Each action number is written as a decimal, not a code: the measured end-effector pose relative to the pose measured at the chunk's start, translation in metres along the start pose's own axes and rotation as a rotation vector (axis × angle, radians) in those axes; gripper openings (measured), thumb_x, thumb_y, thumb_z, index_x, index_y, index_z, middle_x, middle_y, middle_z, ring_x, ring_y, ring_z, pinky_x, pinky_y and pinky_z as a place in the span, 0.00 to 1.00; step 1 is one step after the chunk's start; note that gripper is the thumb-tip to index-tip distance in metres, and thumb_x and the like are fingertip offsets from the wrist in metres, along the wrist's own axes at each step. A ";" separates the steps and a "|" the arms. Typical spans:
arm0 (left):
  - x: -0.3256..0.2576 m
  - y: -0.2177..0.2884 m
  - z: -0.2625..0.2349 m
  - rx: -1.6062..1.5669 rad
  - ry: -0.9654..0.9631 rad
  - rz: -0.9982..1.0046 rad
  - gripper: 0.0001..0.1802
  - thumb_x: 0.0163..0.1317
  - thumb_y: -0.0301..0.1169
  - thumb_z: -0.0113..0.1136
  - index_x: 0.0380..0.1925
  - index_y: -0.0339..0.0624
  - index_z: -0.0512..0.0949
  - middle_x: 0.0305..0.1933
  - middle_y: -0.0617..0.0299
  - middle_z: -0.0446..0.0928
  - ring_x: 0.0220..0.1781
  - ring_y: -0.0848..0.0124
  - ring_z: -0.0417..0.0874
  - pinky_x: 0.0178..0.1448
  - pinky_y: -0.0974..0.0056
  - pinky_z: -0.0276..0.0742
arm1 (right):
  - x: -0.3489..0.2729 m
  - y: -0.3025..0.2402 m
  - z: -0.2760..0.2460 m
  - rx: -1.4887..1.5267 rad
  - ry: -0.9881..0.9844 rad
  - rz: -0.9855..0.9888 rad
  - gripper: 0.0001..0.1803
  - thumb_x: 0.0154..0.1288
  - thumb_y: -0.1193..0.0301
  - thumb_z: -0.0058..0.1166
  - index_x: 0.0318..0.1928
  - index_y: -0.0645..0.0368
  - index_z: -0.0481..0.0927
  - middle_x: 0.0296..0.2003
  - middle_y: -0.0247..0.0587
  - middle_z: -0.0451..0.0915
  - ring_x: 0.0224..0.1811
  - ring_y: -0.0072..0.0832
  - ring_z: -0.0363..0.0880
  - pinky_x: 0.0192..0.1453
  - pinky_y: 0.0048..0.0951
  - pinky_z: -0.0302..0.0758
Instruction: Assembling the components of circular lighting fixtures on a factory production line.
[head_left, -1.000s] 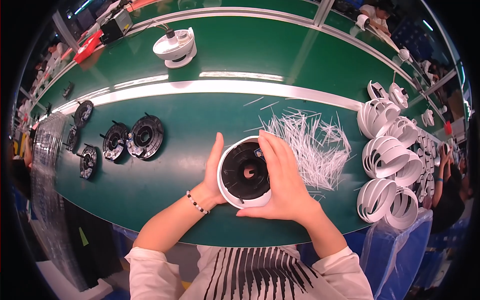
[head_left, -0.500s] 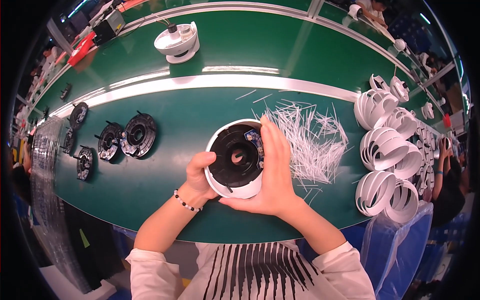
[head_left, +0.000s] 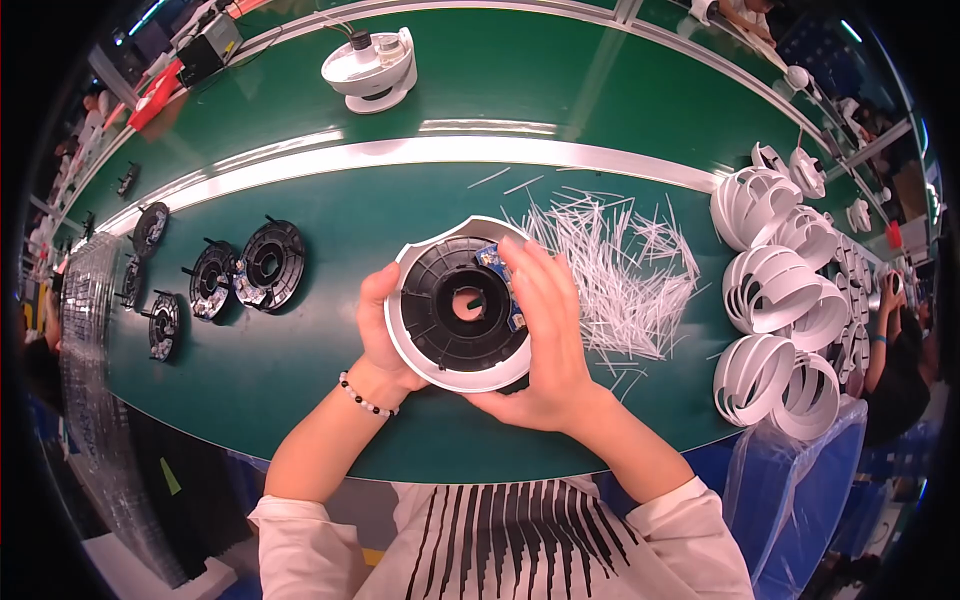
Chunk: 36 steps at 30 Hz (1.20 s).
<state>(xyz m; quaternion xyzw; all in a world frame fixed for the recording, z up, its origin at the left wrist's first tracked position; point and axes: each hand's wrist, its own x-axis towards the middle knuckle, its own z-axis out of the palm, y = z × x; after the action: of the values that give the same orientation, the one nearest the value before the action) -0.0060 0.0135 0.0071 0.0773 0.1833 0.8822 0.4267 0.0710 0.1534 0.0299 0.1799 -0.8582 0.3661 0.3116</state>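
Note:
Above the near table I hold a round white plastic housing (head_left: pixel 437 378), its open side facing up toward me. Inside it sits a black slotted plastic disc (head_left: pixel 432 318) with a round centre hole, and a blue circuit board (head_left: pixel 491 262) shows along its right side. My left hand (head_left: pixel 380 330) is closed round the housing's left side, thumb along the outer wall. My right hand (head_left: pixel 545 335) grips the right side, with its fingers reaching over the rim beside the board and partly hiding it. Through the centre hole a bit of skin shows.
Several black discs with boards (head_left: pixel 268 265) lie at left. A pile of thin white strips (head_left: pixel 620 280) spreads right of my hands. White slotted housings (head_left: pixel 757 380) are stacked at the right edge. A white rounded device (head_left: pixel 370 70) stands on the green conveyor (head_left: pixel 530 70).
The housing has tilted and turned in my hands, so more of the black disc shows. My left thumb has moved off the rim to the outer wall. The view has shifted slightly.

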 end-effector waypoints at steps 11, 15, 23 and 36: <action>0.011 0.013 0.011 0.208 0.274 -0.072 0.26 0.59 0.46 0.37 0.48 0.37 0.65 0.44 0.52 0.73 0.41 0.64 0.77 0.45 0.61 0.75 | -0.003 -0.008 -0.001 0.049 0.029 -0.011 0.47 0.35 0.60 0.65 0.56 0.62 0.56 0.56 0.53 0.59 0.59 0.50 0.55 0.60 0.59 0.41; 0.013 0.020 0.002 0.308 0.400 0.074 0.24 0.61 0.44 0.37 0.50 0.39 0.64 0.48 0.53 0.70 0.48 0.63 0.73 0.52 0.60 0.70 | -0.007 -0.012 0.000 -0.028 -0.027 -0.034 0.50 0.38 0.55 0.64 0.58 0.62 0.51 0.56 0.56 0.58 0.60 0.49 0.53 0.62 0.54 0.36; 0.075 0.092 -0.028 0.376 0.525 0.494 0.23 0.64 0.42 0.30 0.52 0.38 0.61 0.55 0.53 0.65 0.56 0.59 0.65 0.60 0.52 0.60 | 0.001 -0.010 -0.032 -0.023 0.125 -0.026 0.41 0.40 0.60 0.61 0.55 0.60 0.59 0.57 0.51 0.58 0.60 0.48 0.54 0.61 0.57 0.38; 0.153 0.176 -0.104 0.560 0.968 0.829 0.47 0.53 0.49 0.53 0.61 0.49 0.33 0.63 0.50 0.45 0.59 0.53 0.61 0.53 0.44 0.63 | -0.015 -0.019 -0.017 -0.035 0.148 -0.069 0.37 0.46 0.64 0.54 0.57 0.62 0.57 0.62 0.51 0.47 0.65 0.46 0.42 0.63 0.57 0.34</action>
<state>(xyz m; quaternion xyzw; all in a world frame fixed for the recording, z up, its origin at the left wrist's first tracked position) -0.2589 0.0060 -0.0237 -0.1538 0.5289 0.8272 -0.1113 0.0996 0.1541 0.0386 0.1764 -0.8324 0.3524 0.3897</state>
